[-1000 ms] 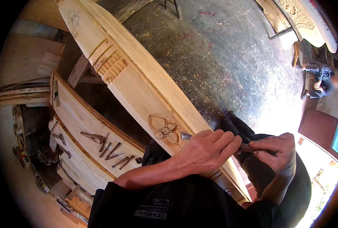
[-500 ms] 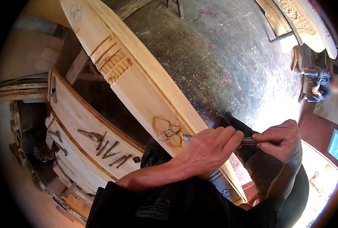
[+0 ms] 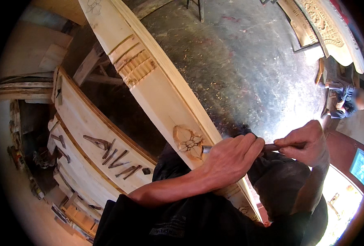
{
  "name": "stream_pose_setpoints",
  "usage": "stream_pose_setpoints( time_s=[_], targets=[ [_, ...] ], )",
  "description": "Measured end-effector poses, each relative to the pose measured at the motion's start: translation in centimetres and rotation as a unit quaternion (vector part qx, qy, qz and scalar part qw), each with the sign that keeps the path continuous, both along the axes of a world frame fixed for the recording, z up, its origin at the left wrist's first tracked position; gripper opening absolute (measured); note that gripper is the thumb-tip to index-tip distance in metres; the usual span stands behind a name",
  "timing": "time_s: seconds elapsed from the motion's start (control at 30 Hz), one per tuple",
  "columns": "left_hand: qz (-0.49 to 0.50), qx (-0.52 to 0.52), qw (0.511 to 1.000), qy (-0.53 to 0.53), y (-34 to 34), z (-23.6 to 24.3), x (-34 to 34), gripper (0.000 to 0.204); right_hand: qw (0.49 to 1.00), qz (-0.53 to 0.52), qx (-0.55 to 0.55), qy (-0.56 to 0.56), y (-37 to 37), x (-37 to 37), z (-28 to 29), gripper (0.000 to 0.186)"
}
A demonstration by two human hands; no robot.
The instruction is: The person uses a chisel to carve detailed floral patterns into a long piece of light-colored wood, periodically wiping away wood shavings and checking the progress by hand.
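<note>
A long pale wooden beam [image 3: 157, 88] runs from the top left down to my lap. A flower motif [image 3: 188, 143] is carved into it, with a ribbed carved band [image 3: 137, 65] farther up. My left hand [image 3: 231, 158] lies across the beam, fingers wrapped around the front of a carving chisel [image 3: 272, 146], whose metal tip [image 3: 206, 149] touches the flower's right edge. My right hand [image 3: 307, 143] grips the chisel's dark handle end, just right of my left hand.
A lower wooden plank [image 3: 87, 127] at the left carries several more chisels [image 3: 112, 158]. A dark floor [image 3: 247, 69] strewn with wood chips lies beyond the beam. Carved panels [image 3: 325, 28] lean at the top right, where another person [image 3: 348, 102] sits.
The view has shifted slightly, so beam and hands sit a little lower in the picture. Both hands keep the same hold on the chisel at the flower.
</note>
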State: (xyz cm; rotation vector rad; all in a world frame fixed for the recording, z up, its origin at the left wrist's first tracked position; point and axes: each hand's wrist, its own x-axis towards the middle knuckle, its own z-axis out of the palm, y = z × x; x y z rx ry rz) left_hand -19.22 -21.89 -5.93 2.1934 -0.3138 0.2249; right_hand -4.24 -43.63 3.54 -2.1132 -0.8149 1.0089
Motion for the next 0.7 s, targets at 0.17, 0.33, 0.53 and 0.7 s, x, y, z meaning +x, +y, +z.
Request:
stream_pose_setpoints(
  time_s=[0.17, 0.33, 0.53, 0.7],
  targets=[
    [0.005, 0.014, 1.000, -0.021, 0.1, -0.7, -0.1, 0.057, 0.999, 0.036, -0.024, 0.005, 1.9, 1.8, 1.7, 0.023],
    [-0.037, 0.060, 0.994, -0.078, 0.8, 0.0, -1.1, 0.066, 0.993, 0.062, 0.094, -0.043, 0.2, 0.6, 0.9, 0.026],
    [-0.071, 0.084, 0.992, -0.068, 0.4, 0.1, -0.4, 0.066, 0.997, -0.016, 0.050, -0.051, -1.8, -1.6, 0.4, 0.025],
    [-0.068, 0.069, 0.994, -0.047, 0.4, 0.0, -0.3, 0.066, 0.996, -0.023, 0.063, -0.051, -1.9, -1.4, -0.3, 0.025]
  ],
)
